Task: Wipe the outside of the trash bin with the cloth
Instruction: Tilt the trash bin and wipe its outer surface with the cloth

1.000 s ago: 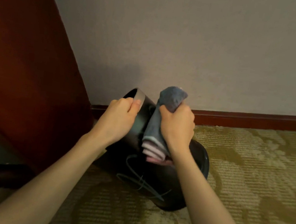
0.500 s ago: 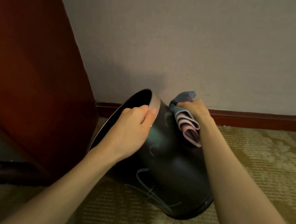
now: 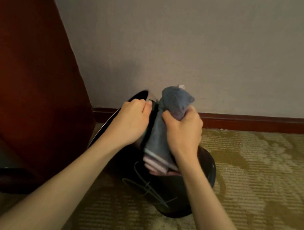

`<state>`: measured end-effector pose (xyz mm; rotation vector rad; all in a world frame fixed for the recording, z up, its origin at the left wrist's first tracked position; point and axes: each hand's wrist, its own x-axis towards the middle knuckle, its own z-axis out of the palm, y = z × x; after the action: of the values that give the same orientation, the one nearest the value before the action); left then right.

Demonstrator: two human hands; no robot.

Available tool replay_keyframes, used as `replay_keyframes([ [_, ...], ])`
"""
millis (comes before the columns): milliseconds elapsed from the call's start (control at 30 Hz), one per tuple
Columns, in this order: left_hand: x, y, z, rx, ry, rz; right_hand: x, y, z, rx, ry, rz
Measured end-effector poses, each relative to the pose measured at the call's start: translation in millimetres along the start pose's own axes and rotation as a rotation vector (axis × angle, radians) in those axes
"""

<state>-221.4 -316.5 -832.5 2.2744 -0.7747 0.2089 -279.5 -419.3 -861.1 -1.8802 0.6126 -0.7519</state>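
Right hand grip: the right hand [image 3: 183, 133] is clenched round the cloth [image 3: 161, 134], fingers and thumb curled over its bunched upper part; the hand presses the cloth against the side of the bin
Cloth: grey-blue on the outside, with pink folds showing at its lower end; its top sticks up above the fist, its lower end hangs flat on the dark wall of the bin
Left hand grip: the left hand [image 3: 131, 123] grips the rim of the trash bin [image 3: 184, 195], fingers curled over the edge just beside the cloth; the two hands are close together, not touching as far as can be seen
Trash bin: black and glossy, with thin pale line markings on its wall; tilted, its open mouth turned up and to the left, its base towards the lower right; it is on the carpet [image 3: 264, 192] close to the wall [image 3: 198, 42]
Surroundings: a dark red-brown wooden panel [image 3: 24, 74] stands to the left of the bin; a skirting board [image 3: 265, 121] of like colour runs along the foot of the wall; the carpet is olive with a pale pattern
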Motion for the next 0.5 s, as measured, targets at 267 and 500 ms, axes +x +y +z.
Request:
replay_keyframes([
  [267,11.7,-3.7,0.8,-0.212,-0.037,-0.248,-69.3,-1.5,20.3,0.133,0.116,-0.1],
  [500,9.6,-10.6,-1.0,-0.213,-0.011,-0.218,-36.0,-17.2,23.4,0.033,0.116,-0.053],
])
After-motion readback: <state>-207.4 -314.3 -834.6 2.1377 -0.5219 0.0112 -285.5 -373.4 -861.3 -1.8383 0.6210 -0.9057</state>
